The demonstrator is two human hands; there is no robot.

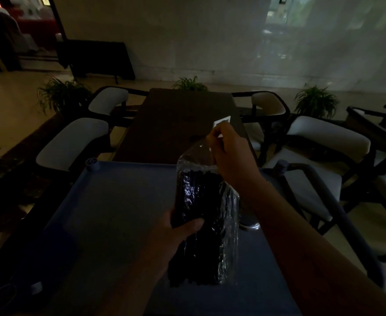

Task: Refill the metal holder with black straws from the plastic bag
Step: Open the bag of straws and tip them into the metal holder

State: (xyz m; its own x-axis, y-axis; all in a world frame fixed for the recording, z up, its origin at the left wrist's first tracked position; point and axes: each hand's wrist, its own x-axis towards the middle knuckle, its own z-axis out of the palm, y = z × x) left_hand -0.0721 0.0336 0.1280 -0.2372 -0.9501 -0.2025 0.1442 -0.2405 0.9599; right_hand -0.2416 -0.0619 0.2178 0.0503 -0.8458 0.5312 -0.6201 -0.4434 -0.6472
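A clear plastic bag (227,224) packed with black straws (199,197) stands upright over the blue cart top (119,213). My left hand (183,231) grips the bag around its middle. My right hand (228,151) pinches the bag's open top edge and pulls it up. The metal holder (250,222) shows only as a shiny base just right of the bag, mostly hidden behind the bag and my right forearm.
The scene is dim. A dark wooden table (183,124) with a small white card (222,121) lies beyond the cart. Padded chairs (73,142) flank the table on both sides, and potted plants (316,102) stand along the wall.
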